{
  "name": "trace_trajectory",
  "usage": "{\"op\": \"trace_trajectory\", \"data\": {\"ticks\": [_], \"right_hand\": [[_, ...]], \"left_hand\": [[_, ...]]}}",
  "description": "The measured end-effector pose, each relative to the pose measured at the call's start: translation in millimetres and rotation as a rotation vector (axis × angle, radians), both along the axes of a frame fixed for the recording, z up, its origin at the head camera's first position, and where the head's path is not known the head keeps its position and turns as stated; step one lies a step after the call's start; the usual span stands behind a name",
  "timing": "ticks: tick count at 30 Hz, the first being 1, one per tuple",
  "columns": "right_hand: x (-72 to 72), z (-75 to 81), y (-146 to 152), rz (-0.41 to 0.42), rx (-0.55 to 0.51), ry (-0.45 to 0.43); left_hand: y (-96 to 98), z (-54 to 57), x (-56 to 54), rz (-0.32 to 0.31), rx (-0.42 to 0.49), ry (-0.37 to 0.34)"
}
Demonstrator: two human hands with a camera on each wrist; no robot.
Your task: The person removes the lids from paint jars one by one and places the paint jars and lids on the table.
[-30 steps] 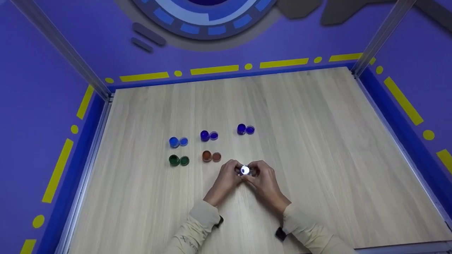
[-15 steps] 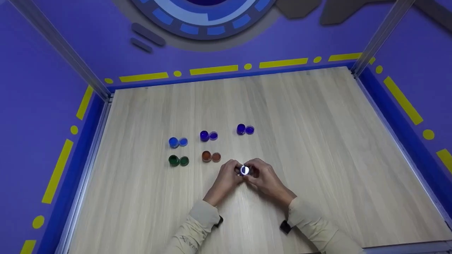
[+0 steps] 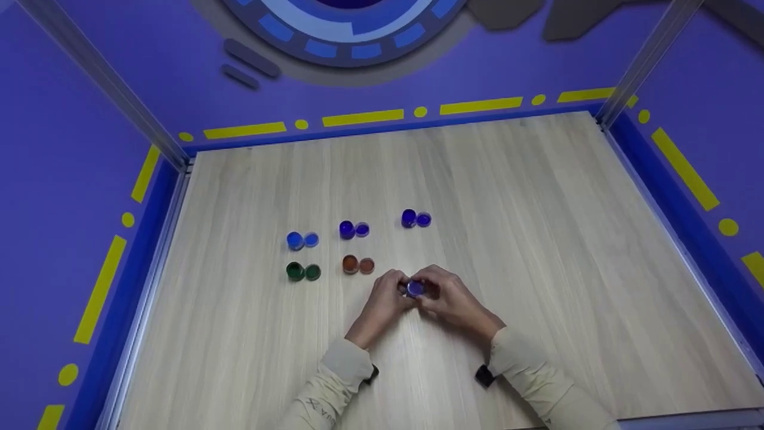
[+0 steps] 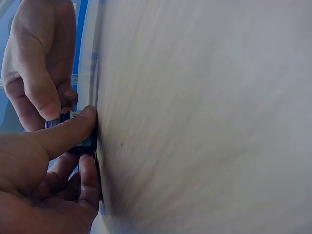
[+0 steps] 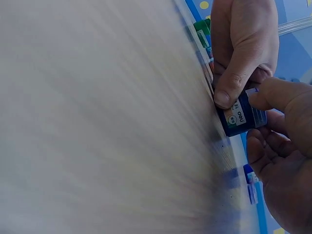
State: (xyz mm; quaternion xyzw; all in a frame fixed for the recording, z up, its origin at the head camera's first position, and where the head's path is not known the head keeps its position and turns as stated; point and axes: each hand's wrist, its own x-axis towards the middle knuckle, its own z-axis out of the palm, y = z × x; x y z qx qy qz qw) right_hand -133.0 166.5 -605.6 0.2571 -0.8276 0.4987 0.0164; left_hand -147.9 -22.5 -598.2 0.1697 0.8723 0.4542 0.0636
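Note:
A small dark blue paint jar (image 5: 236, 113) with a printed label stands on the table between the two hands. Its clear ribbed lid (image 5: 259, 117) is on top and looks bluish-purple from above in the head view. My left hand (image 3: 389, 298) grips the jar's body, thumb across the label. With thumb and fingers, my right hand (image 3: 450, 298) pinches the lid's rim; this hand (image 4: 41, 53) also appears at the upper left of the left wrist view. The jar's far side is hidden by fingers.
Open paint jars, each with its lid beside it, stand ahead and left: light blue (image 3: 295, 240), purple-blue (image 3: 347, 230), another purple-blue (image 3: 409, 218), green (image 3: 295, 271) and brown (image 3: 350, 264). Blue walls (image 3: 382, 89) enclose the wooden table (image 3: 537, 239).
My right hand has turned on the lid, its wrist swinging outward to the right. White glare on the lid has given way to bluish-purple. My left hand stays put around the jar.

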Motion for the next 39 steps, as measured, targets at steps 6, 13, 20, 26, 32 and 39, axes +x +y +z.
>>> {"op": "trace_trajectory", "data": {"ticks": [6,13,20,26,32,39], "right_hand": [[-3.3,2.1,2,0.006,0.01,0.006],[-5.0,7.3,1,0.009,0.027,-0.028],[-7.1,7.1,2,0.056,0.042,-0.031],[-6.0,6.7,1,0.08,0.047,-0.033],[-0.9,3.1,0,-0.036,0.042,0.006],[4.1,5.3,-5,-0.193,0.057,-0.013]], "left_hand": [[-1.0,-1.1,0.3,-0.015,0.005,0.044],[0.0,1.1,0.7,-0.017,-0.01,0.054],[0.9,0.3,0.9,-0.007,-0.013,0.059],[0.1,-3.1,1.5,-0.008,-0.003,0.087],[-0.2,-2.1,1.6,-0.004,0.017,0.047],[-0.6,-2.5,1.3,-0.013,0.018,0.052]]}}
